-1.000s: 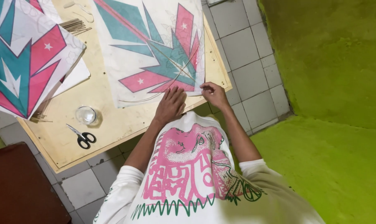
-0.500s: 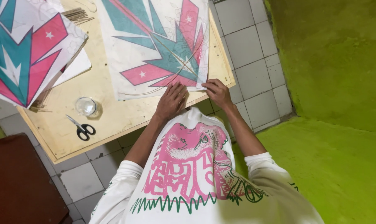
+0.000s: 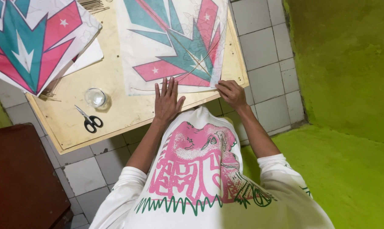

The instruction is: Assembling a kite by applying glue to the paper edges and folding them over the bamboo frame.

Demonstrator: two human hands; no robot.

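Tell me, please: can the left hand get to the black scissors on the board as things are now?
Probably yes. The left hand lies flat on the kite sheet, and the scissors lie to its left on the wooden board with only bare board between them. The small glass jar stands above that path.

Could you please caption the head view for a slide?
Left hand flat on a printed kite sheet, right hand at its corner.

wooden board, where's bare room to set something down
Bare wood lies below the glass cup and scissors, left of the left hand. The kite sheet and kite stack crowd the top; the right hand fills the corner.
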